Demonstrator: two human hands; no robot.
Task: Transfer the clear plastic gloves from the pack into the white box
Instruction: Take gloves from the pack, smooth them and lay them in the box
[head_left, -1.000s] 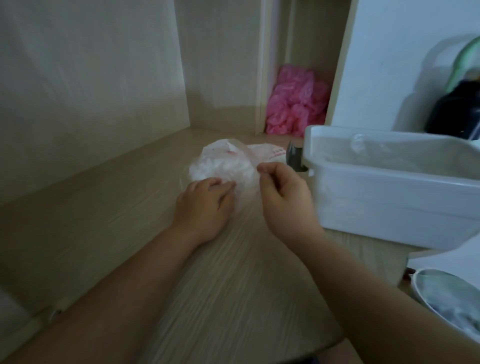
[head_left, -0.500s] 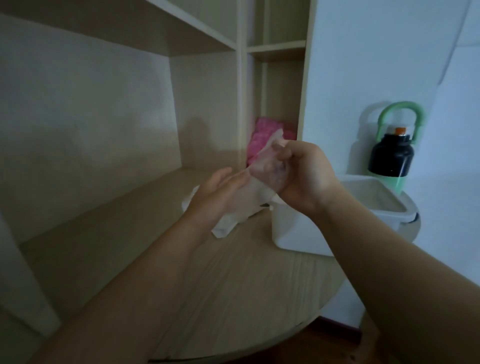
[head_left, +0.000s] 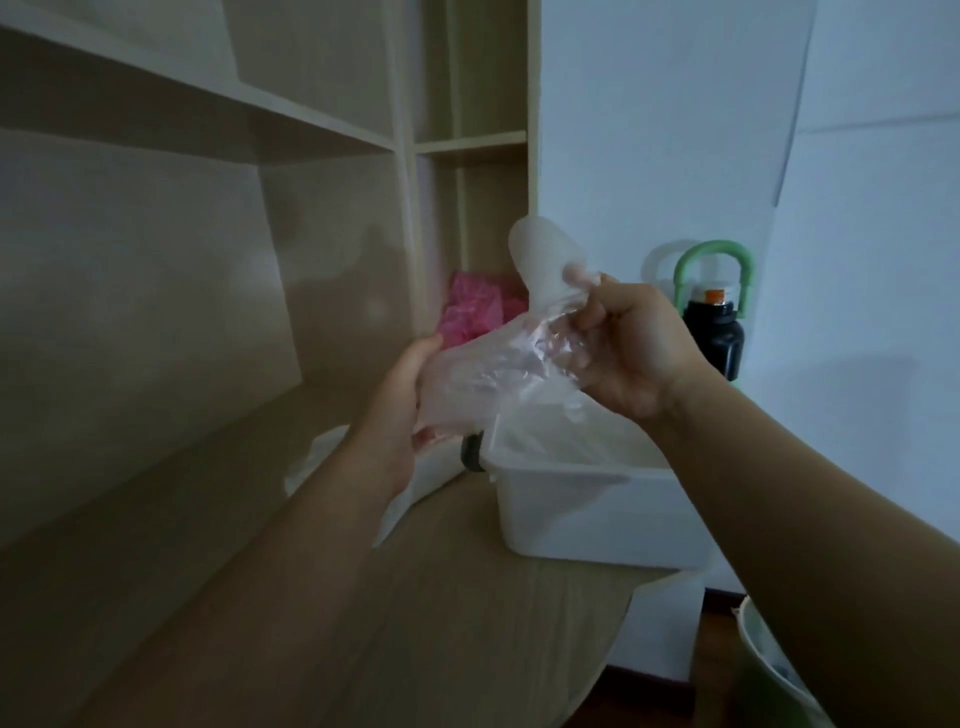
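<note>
Right hand (head_left: 634, 353) is clenched around a clear plastic glove (head_left: 493, 374), held up above the white box (head_left: 587, 514). Left hand (head_left: 395, 415) touches the glove's lower edge, can't tell if it's gripping. The pack (head_left: 317, 462) lies on the desk (head_left: 415, 623), left of the box.

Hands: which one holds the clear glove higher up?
The right hand, bunching the clear glove above the white box; the left hand holds its lower edge.

We face pale wooden shelves (head_left: 322, 135) on the left, a white wall (head_left: 675, 130) on the right, and a light wood desk (head_left: 467, 623) near us, all dimly lit.
</note>
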